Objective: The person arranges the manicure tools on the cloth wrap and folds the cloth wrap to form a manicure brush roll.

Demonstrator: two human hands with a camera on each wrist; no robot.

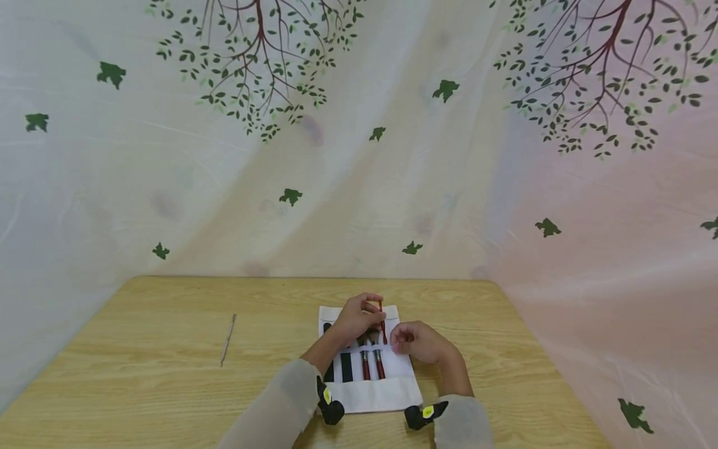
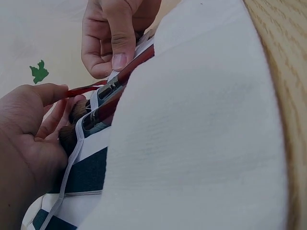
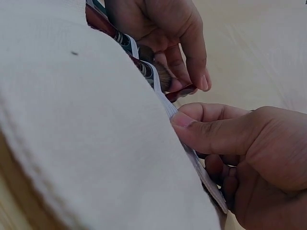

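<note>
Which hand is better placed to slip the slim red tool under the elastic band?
Probably the left hand: it pinches the slim red tool close to the elastic band, while the right hand is occupied pinching that band.

This looks like a curtained-off tabletop workspace, the wider room hidden: a wood-grain table point(image 1: 140, 386) across the lower frame, pale sheeting point(image 1: 348, 231) printed with leafy branches point(image 1: 260, 28) behind.
</note>
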